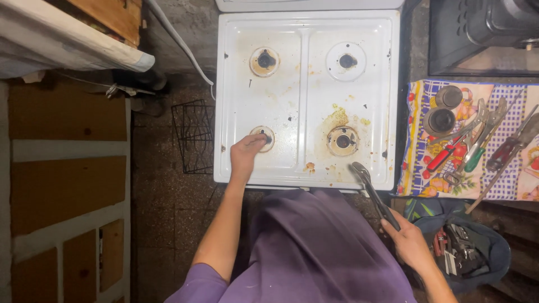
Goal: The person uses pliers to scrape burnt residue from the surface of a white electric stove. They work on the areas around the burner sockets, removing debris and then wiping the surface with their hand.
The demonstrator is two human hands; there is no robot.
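Left grip (pixel 246 152) pinching near-left burner fitting (pixel 263 138); right grip (pixel 409 242) clenched round pliers (pixel 373 193) handle

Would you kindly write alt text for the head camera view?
A person's left hand touches the near-left burner of a stained white stove top, while the right hand holds a dark wrench. Tools lie on a patterned cloth beside it.

Loose purple short-sleeved shirt (pixel 314 252), bare forearms.
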